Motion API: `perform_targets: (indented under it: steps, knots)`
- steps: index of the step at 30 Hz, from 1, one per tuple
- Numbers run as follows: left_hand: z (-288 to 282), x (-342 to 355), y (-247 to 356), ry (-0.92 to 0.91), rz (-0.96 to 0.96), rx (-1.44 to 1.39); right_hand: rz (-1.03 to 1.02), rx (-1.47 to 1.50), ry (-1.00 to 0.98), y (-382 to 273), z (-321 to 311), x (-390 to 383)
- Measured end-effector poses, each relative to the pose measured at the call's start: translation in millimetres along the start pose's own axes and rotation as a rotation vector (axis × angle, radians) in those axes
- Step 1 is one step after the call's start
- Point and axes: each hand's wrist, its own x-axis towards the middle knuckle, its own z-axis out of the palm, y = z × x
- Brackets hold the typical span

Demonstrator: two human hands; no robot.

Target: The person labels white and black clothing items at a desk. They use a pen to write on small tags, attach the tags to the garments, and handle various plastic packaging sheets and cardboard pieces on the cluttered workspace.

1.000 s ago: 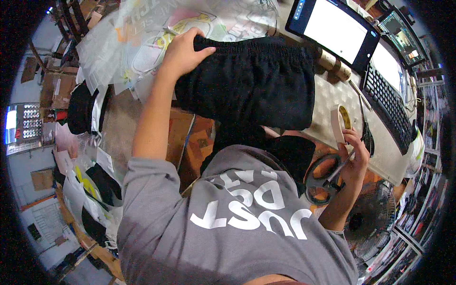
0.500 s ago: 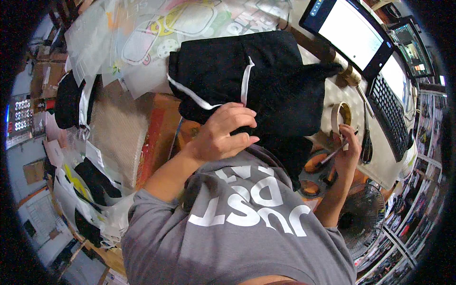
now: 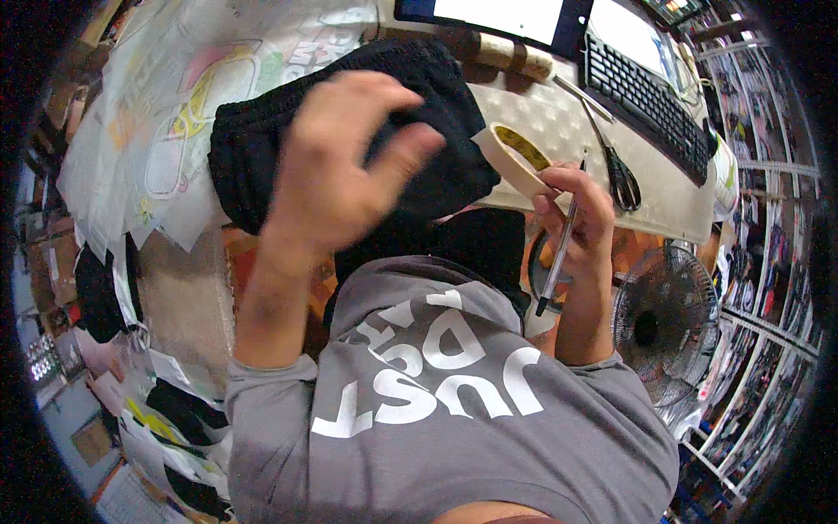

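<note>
shifted up from the near edge of the black garment (image 3: 458, 131), the left hand (image 3: 345, 166) is a blur over it, thumb and fingers spread, contact unclear. the garment lies at the table's (image 3: 672, 210) near edge, just beside the tape roll (image 3: 511, 168) that the right hand (image 3: 580, 214) grips with a pen (image 3: 561, 240).

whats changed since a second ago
The left hand has gone from gripping the left end of the black garment to open and blurred over its middle; contact is unclear. The right hand brought the tape roll leftward to the garment's side, away from the scissors. Unchanged: roll and pen in that hand, scissors on the table.
</note>
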Motion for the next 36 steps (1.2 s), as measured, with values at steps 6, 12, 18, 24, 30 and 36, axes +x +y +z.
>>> perform_targets:
  steps: [6,12,18,24,30,36]
  knots:
    - [40,1,41,-0.211,-0.125,-0.174,-0.085,0.03,-0.028,-13,-13,-10]
    - [53,-6,67,-0.092,-0.152,-0.38,0.128,0.201,-0.037,-11,-31,-29]
    - [48,-14,81,-0.27,-0.552,-1.029,0.303,0.363,0.157,29,-57,-31]
    - [45,-24,75,-0.201,-0.523,-0.92,0.522,-0.84,-0.019,95,-129,-64]
    - [61,-24,59,-0.044,-0.546,-0.953,0.581,-0.469,-0.172,67,-115,-86]
    - [72,-13,45,0.054,-0.618,-1.142,0.607,0.612,0.062,21,-33,-114]
